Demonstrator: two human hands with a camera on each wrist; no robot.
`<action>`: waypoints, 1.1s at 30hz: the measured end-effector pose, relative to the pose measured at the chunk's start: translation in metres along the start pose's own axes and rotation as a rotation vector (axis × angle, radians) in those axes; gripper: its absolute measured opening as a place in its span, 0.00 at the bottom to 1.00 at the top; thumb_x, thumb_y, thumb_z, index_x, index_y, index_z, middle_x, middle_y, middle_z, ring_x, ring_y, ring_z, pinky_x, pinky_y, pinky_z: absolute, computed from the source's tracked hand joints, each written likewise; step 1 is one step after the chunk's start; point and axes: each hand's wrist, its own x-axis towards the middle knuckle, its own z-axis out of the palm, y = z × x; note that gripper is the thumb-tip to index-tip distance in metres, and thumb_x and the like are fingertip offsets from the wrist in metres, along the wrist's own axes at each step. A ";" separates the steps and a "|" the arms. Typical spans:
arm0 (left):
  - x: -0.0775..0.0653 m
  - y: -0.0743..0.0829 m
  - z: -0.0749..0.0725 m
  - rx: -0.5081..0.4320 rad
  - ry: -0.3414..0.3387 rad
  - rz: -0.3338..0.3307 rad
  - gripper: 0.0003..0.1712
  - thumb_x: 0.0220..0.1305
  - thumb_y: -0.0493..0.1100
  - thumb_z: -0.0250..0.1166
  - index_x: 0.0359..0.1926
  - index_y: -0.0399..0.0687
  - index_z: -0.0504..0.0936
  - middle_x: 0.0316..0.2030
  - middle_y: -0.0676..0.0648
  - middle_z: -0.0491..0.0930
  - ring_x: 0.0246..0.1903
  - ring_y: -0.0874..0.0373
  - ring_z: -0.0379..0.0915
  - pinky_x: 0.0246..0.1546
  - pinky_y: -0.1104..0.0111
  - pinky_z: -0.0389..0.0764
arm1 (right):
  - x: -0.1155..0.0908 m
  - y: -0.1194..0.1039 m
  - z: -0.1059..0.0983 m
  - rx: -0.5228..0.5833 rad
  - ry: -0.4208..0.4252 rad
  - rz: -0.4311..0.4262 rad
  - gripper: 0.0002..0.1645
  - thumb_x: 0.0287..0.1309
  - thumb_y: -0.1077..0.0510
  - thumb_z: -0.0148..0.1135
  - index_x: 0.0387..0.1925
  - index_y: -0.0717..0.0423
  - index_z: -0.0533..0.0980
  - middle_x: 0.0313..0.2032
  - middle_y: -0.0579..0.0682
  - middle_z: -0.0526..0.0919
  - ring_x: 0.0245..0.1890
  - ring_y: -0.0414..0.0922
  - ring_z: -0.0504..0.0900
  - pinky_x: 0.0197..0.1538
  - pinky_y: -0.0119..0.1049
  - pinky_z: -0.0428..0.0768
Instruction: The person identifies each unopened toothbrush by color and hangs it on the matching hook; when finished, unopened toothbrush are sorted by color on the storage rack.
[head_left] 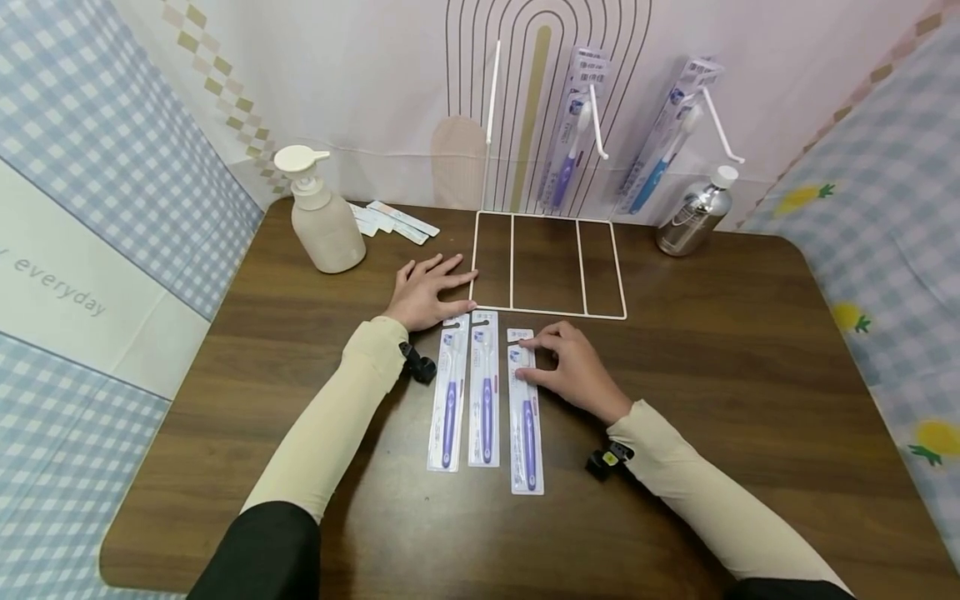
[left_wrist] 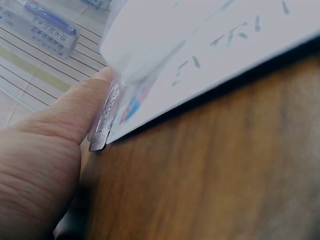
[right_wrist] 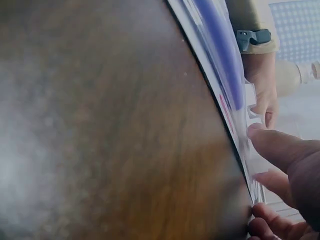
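Three packaged purple toothbrushes lie side by side on the table in the head view: the left pack (head_left: 447, 400), the middle pack (head_left: 485, 400) and, slightly lower and apart, the right pack (head_left: 528, 433). My left hand (head_left: 426, 293) lies with fingers spread beside the white wire rack (head_left: 551, 312). Its thumb touches the top of the packs, seen also in the left wrist view by the pack's end (left_wrist: 102, 125). With bent fingers and thumb, my right hand (head_left: 573, 367) holds the upper part of the right pack, whose purple handle (right_wrist: 215, 45) shows in the right wrist view.
On the rack's hooks hang a purple toothbrush pack (head_left: 564, 158) and a blue one (head_left: 651, 183). A beige pump bottle (head_left: 326, 229) stands at the left, near several white sachets (head_left: 405, 221). A silver bottle (head_left: 693, 218) stands at the back right.
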 end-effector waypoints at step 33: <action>-0.002 0.001 -0.002 -0.007 -0.002 0.014 0.38 0.71 0.68 0.64 0.78 0.72 0.70 0.83 0.56 0.54 0.82 0.50 0.40 0.77 0.44 0.32 | 0.043 -0.063 -0.159 0.023 0.672 -0.438 0.25 0.52 0.67 0.82 0.54 0.57 0.88 0.37 0.56 0.88 0.19 0.33 0.67 0.28 0.24 0.66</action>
